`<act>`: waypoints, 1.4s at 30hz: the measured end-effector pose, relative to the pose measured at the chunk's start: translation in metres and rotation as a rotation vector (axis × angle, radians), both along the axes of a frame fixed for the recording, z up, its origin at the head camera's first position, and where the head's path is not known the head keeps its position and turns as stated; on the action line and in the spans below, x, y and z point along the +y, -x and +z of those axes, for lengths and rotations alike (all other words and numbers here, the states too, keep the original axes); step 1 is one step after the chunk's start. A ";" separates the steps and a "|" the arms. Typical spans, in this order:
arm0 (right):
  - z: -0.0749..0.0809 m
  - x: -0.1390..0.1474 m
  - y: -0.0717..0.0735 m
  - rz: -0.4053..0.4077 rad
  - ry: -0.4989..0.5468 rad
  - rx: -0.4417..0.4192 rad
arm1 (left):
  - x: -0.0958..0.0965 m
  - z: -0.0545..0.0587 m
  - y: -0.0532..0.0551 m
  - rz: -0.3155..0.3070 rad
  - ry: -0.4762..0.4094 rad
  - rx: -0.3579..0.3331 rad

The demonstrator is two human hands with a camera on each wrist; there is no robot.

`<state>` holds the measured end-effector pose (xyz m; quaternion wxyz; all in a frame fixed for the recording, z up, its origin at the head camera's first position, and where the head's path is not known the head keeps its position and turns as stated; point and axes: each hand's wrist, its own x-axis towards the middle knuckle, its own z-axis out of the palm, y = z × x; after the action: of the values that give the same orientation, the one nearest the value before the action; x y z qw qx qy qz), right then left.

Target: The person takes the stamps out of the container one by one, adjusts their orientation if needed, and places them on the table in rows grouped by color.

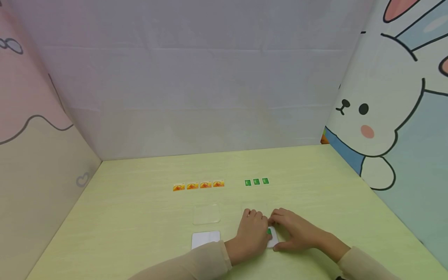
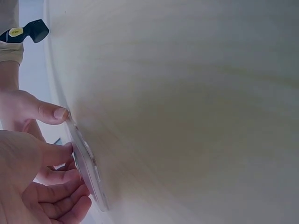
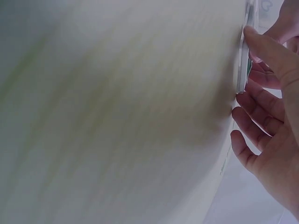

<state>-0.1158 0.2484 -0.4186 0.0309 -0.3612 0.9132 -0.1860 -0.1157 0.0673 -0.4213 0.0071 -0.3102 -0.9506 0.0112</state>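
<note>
A small white rounded plate (image 1: pixel 273 242) with a green sticker (image 1: pixel 269 231) on its face lies between my two hands on the table. My left hand (image 1: pixel 249 235) reaches over its left side, thumb tip at the sticker and fingers curled. In the left wrist view, the left fingers (image 2: pixel 60 196) meet the edge of the plate (image 2: pixel 84 168). With my right hand (image 1: pixel 297 230) I hold the plate by its right side, thumb near, fingers far. The right thumb (image 3: pixel 254 39) lies against the rim in the right wrist view. Part of the plate is hidden behind the left hand.
Another white rounded plate (image 1: pixel 205 238) lies left of my hands, partly under the left sleeve. A clear rounded piece (image 1: pixel 206 214) sits beyond it; a second clear piece (image 1: pixel 253 207) is behind my left hand. Several orange stickers (image 1: pixel 198 185) and three green stickers (image 1: pixel 256 181) lie in rows farther back.
</note>
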 end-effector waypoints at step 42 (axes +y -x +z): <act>-0.004 0.002 0.000 0.022 0.026 0.029 | -0.004 0.000 0.002 -0.012 -0.030 0.028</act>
<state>-0.1162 0.2502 -0.4228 0.0152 -0.3743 0.9071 -0.1922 -0.1178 0.0633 -0.4217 0.0249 -0.3154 -0.9486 0.0014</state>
